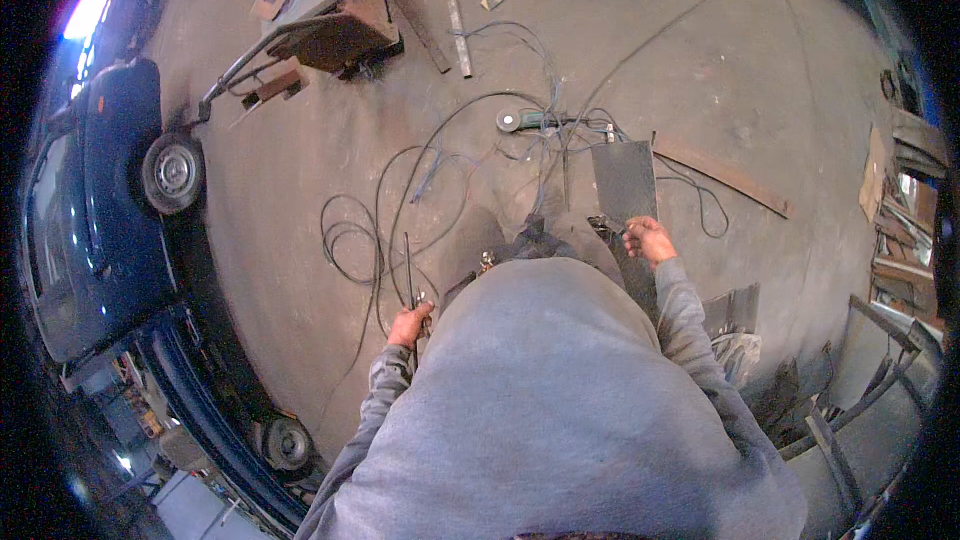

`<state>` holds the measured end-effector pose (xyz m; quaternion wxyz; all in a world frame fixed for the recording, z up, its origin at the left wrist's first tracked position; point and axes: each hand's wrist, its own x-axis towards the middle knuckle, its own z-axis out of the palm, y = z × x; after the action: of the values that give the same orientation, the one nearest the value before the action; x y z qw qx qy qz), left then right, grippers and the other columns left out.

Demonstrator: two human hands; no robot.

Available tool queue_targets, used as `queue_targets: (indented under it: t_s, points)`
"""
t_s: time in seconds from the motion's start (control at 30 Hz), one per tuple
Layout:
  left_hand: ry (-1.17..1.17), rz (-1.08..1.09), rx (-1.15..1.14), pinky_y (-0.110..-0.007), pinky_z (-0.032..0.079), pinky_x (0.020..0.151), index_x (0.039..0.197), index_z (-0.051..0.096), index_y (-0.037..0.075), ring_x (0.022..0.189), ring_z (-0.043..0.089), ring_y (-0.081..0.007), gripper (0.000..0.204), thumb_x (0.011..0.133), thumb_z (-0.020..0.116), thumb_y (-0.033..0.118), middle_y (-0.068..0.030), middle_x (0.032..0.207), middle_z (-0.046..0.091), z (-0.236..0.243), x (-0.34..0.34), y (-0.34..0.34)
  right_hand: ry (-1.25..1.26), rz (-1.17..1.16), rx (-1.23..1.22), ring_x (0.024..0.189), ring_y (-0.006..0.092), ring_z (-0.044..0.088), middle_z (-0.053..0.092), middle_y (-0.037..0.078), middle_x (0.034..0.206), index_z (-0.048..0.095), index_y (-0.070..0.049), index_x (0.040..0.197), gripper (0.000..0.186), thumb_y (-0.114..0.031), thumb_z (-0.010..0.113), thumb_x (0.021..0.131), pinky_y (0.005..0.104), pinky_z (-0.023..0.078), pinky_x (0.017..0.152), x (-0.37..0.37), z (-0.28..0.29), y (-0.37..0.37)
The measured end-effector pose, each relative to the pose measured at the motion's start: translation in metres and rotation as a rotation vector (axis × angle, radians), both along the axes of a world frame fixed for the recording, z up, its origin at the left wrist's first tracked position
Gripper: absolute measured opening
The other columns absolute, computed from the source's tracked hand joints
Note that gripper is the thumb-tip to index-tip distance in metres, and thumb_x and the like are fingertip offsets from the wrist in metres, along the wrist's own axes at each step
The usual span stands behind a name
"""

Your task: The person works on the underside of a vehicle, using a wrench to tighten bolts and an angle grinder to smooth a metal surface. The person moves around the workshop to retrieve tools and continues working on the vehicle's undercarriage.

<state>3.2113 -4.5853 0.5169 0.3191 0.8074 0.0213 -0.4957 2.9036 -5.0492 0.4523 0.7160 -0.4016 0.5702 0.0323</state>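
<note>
In my left hand (pixel 410 322), low at my left side, a long thin dark rod (pixel 407 260) stands up beside a small metal fitting, both inside my closed fingers. My right hand (pixel 648 240) has its fingers curled at a dark rectangular metal plate (pixel 625 175) by my right leg; a small dark item at the fingertips is too unclear to name. In front of me on the concrete floor (pixel 720 70), an angle grinder (pixel 510 120) lies among tangled cables and hoses (pixel 340 230).
A rusty metal cart (pixel 340 25) stands ahead left. A dark blue vehicle (pixel 110 205) borders the left side. A rusty flat bar (pixel 725 173) and a short metal bar (pixel 459 30) lie on the floor. Metal scrap and panels (pixel 900 250) line the right.
</note>
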Motion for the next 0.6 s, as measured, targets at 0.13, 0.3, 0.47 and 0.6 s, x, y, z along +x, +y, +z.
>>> queue_targets:
  t_s: [0.13, 0.3, 0.47, 0.6]
  points:
    - [-0.051, -0.198, -0.032, -0.032, 0.037, 0.049, 0.065, 0.061, 0.005, 0.052, 0.049, -0.0142, 0.044, 0.08, 0.072, 0.044, -0.0042, 0.059, 0.056, -0.005, 0.023, -0.044, 0.021, -0.084, -0.061, 0.062, 0.0153, 0.057, 0.064, 0.008, 0.083, 0.057, -0.002, 0.112, 0.023, -0.013, 0.056, 0.092, 0.0308, 0.048, 0.054, -0.006, 0.015, -0.01]
    - [-0.183, -0.46, -0.032, -0.035, 0.043, 0.058, 0.066, 0.064, 0.002, 0.059, 0.055, -0.0187, 0.055, 0.082, 0.067, 0.054, -0.0094, 0.061, 0.058, -0.044, 0.07, -0.093, -0.075, -0.102, -0.089, 0.063, 0.0165, 0.058, 0.062, 0.007, 0.081, 0.057, -0.003, 0.105, 0.018, -0.016, 0.056, 0.093, 0.0318, 0.048, 0.055, -0.001, 0.013, -0.033]
    - [-0.222, -0.568, -0.1, -0.035, 0.041, 0.057, 0.071, 0.066, 0.004, 0.057, 0.053, -0.0175, 0.054, 0.083, 0.064, 0.057, -0.0079, 0.06, 0.057, -0.054, 0.107, -0.197, -0.019, 0.225, -0.287, 0.054, 0.0183, 0.056, 0.06, 0.009, 0.067, 0.058, -0.004, 0.081, 0.025, -0.025, 0.054, 0.094, 0.032, 0.041, 0.05, -0.047, -0.019, -0.059]
    - [-0.012, -0.437, 0.067, -0.032, 0.04, 0.052, 0.074, 0.067, 0.005, 0.054, 0.051, -0.0153, 0.047, 0.082, 0.068, 0.051, -0.0049, 0.063, 0.06, 0.009, 0.124, -0.317, -0.092, -0.355, 0.033, 0.067, 0.0192, 0.061, 0.064, 0.01, 0.08, 0.06, -0.002, 0.103, 0.019, -0.017, 0.057, 0.091, 0.0324, 0.05, 0.057, -0.042, 0.013, -0.08]
